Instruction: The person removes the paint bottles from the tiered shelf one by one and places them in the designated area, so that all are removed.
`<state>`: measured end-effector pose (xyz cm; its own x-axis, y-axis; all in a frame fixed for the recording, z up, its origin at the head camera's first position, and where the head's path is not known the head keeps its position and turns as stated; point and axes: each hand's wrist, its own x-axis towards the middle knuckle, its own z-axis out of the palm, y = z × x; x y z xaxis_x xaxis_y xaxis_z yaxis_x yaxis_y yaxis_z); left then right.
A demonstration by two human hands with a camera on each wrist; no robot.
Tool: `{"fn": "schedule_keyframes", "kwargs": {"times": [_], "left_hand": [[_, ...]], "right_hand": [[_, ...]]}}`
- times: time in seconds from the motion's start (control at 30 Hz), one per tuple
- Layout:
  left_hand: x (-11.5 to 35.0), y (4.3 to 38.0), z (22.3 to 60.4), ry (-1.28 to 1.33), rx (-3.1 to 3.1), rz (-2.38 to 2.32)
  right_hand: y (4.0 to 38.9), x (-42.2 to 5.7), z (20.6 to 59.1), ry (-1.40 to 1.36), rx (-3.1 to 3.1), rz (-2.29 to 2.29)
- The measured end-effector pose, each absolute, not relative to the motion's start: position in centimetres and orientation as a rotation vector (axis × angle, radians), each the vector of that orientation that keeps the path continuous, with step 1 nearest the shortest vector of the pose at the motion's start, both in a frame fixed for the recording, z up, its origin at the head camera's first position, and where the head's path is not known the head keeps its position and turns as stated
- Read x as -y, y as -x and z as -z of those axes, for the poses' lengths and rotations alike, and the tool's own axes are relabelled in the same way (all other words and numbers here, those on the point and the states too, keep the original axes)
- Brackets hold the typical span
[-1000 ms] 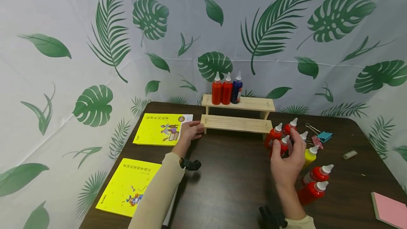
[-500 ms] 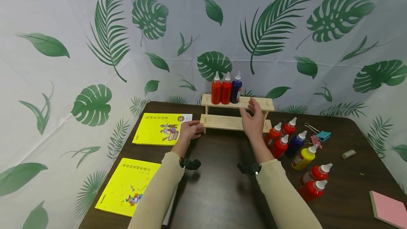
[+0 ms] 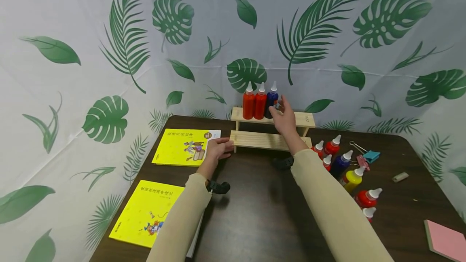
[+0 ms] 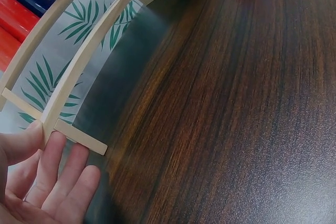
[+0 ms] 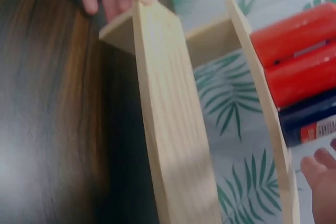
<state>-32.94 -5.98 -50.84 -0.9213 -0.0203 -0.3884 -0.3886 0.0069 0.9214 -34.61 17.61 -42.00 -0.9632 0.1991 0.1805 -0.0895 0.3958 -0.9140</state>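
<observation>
A two-tier wooden rack (image 3: 258, 140) stands at the back of the table. My left hand (image 3: 217, 151) grips the left end of its lower tier; in the left wrist view the thumb lies on the board and the fingers bend beneath it. On the upper tier, an orange-red squeeze bottle (image 3: 248, 106), a red bottle (image 3: 260, 106) and a dark blue bottle (image 3: 272, 99) stand upright side by side, all white-tipped. My right hand (image 3: 285, 119) is just right of the blue bottle, thumb and fingers spread. The right wrist view shows its fingertips close to that bottle's labelled side.
Right of the rack stand several more bottles, including a red one (image 3: 331, 147), a blue one (image 3: 341, 165) and a yellow one (image 3: 352, 179). Beyond them lie a blue binder clip (image 3: 371, 156) and a pink notepad (image 3: 445, 238). Yellow books (image 3: 174, 146) lie on the left.
My right hand has come from the bottles on the right, across to the upper tier beside the blue bottle. The left hand keeps its place at the rack.
</observation>
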Motion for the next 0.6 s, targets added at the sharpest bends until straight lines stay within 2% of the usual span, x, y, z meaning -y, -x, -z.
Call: {"fn": "schedule_keyframes", "kwargs": {"times": [0.27, 0.6], "left_hand": [[6.04, 32.91, 50.82, 0.429, -2.031, -2.003], [6.07, 32.86, 50.68, 0.427, -2.013, -1.996]], "right_hand": [[35.53, -17.89, 42.11, 0.036, 2.455, -1.583], [34.88, -17.36, 42.21, 0.138, 2.340, -1.576]]}}
